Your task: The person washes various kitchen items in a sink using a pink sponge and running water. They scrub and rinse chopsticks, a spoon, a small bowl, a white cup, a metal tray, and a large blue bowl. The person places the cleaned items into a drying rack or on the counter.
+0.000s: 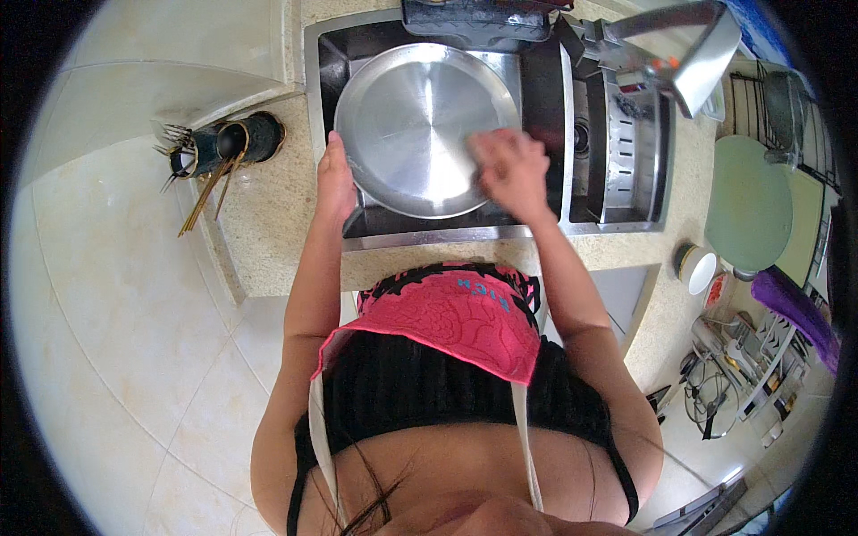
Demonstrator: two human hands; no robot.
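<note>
A large round stainless steel tray [402, 127] lies tilted over the left basin of a sink [543, 120]. My left hand [336, 179] holds its left rim, thumb up along the edge. My right hand [511, 171] is on the tray's lower right part, its fingers bent and blurred by motion. Whether a scrubber sits under those fingers I cannot tell. The inside of the tray is bright and wet-looking, with light streaks across it.
A metal faucet [697, 74] reaches over the right basin, which holds a slotted metal insert [623, 154]. A dark dish rack [476, 23] stands behind the tray. Left are utensil holders [258, 137] with forks and chopsticks. Right are a green board [749, 201] and a white cup [700, 271].
</note>
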